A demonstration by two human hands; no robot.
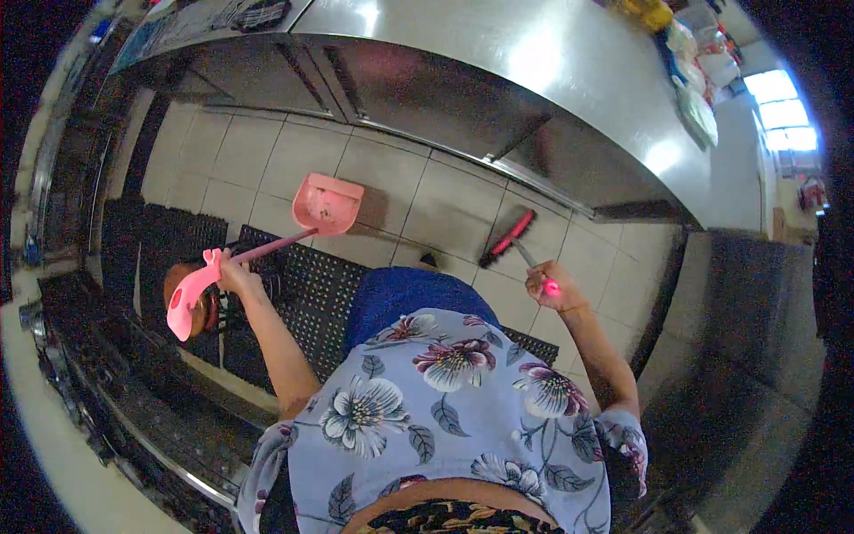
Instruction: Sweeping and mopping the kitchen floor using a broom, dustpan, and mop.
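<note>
My left hand [237,274] grips the handle of a long-handled pink dustpan [327,205] near its moulded top end. Dark specks of debris lie in the pan, which is at floor level or just over it; I cannot tell which. In my right hand [555,287] is the handle of a broom, its pink end showing at the fist. The broom head [509,238], pink with dark bristles, is over the tiled floor [440,207] to the right of the dustpan, a gap of bare tile between them.
A stainless steel counter [467,40] with panels below runs along the far side. Bags and packages [697,80] sit at its right end. Black perforated mats [313,280] cover the floor at left, by a stove-like appliance [120,374]. A brown round object [193,300] is partly hidden behind the dustpan handle.
</note>
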